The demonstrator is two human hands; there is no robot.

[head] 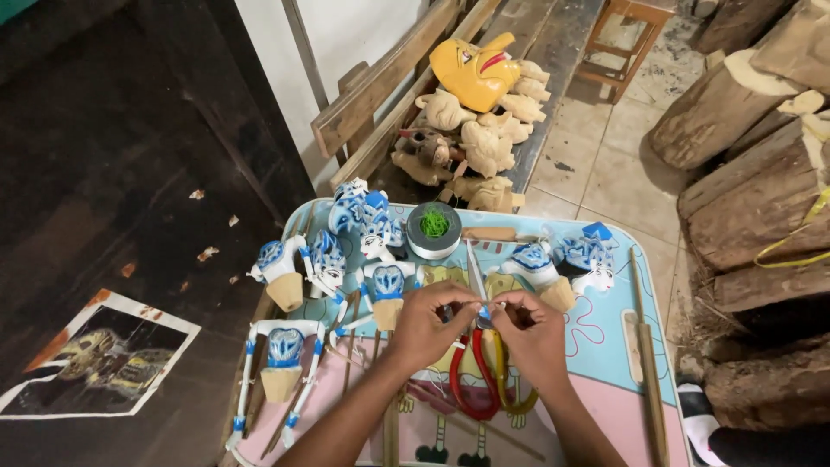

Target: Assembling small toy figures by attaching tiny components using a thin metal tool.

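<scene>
The left hand (430,324) and the right hand (533,329) meet over the middle of the small table (618,346) with the cartoon-printed top. Between their fingertips sits a small blue-and-white piece (485,313), too small to identify with certainty. Both hands pinch it narrowly: thumb and forefinger of each hand are closed on it from opposite sides, left hand from the left, right hand from the right.

A thin pale rod (476,270) rises from the pinch point. Its long axis runs away from the person, tilted slightly left, toward the round tin (433,230) holding green thread at the far edge of the table. The rod's near end lies at the fingertips; its far end stops just short of the tin. Both hands are equally near the piece.

Directly below the hands, nearer the person, lie scissors with red handles (471,380) and a yellow-handled pair (510,385). Painted blue-and-white puppet figures (285,350) lie to the left of the hands, and more puppet heads (571,259) lie to the right, beyond the fingertips.
</scene>
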